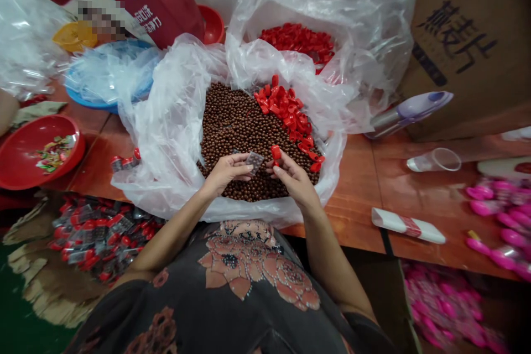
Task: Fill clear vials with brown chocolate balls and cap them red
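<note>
My left hand (230, 173) pinches a small clear plastic container (254, 161) between thumb and fingers. Just to its right, my right hand (293, 177) is closed on a red plastic cap (276, 152); the two pieces are apart. Both hands are over a heap of small round brown balls (236, 121) in an open clear plastic bag (166, 127). Along the heap's right side lies a pile of loose red caps (286, 108). Whether the container holds anything is too small to tell.
Behind stands another bag of red caps (298, 41). Capped containers fill a box (103, 232) at lower left. A red bowl (12, 149) and blue basin (91, 97) stand left. At right are a cup (440, 160), a tissue pack (409, 225), pink items (514, 221) and a carton (477, 83).
</note>
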Motion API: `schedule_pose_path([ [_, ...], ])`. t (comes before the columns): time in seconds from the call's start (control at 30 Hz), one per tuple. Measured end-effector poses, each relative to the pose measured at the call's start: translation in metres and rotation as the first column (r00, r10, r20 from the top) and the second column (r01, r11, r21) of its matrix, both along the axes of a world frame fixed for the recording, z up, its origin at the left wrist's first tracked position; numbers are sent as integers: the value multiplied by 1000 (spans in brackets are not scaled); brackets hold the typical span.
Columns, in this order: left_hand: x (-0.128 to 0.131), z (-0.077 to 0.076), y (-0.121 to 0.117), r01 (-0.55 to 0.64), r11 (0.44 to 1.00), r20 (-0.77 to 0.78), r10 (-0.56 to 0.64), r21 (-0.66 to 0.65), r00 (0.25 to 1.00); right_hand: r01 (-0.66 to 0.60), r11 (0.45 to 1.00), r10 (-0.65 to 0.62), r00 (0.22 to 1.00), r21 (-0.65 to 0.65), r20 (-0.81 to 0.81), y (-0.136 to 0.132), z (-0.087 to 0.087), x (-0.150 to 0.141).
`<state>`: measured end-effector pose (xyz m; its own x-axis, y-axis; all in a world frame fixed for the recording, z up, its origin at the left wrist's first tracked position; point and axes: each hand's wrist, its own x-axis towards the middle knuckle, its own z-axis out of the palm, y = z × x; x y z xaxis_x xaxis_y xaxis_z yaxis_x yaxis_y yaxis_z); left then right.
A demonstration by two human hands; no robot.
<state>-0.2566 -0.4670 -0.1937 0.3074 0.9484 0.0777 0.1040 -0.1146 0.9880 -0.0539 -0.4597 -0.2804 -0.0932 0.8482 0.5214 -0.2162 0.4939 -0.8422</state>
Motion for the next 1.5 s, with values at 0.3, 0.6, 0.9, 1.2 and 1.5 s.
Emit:
schedule_pose_path([
  [0.3,-2,-11,1,25,989,-75,-14,149,997,82,980,-117,976,184,186,-2,-2,-1],
  [0.6,0,-22,2,60,987,-79,-49,151,996,331,890,-401,895,314,196,-6,7,-1],
  [0.9,-1,-26,7,105,955,-163,-61,276,985,-28,1000,26,979,9,201,-11,8,4],
  [1.2,-1,-29,5,100,958,-143,-63,270,988,167,916,-360,742,365,566,-16,15,2],
  [1.5,0,-32,-1,55,975,-68,-42,214,997,164,854,-476,629,494,614,-6,9,-2],
])
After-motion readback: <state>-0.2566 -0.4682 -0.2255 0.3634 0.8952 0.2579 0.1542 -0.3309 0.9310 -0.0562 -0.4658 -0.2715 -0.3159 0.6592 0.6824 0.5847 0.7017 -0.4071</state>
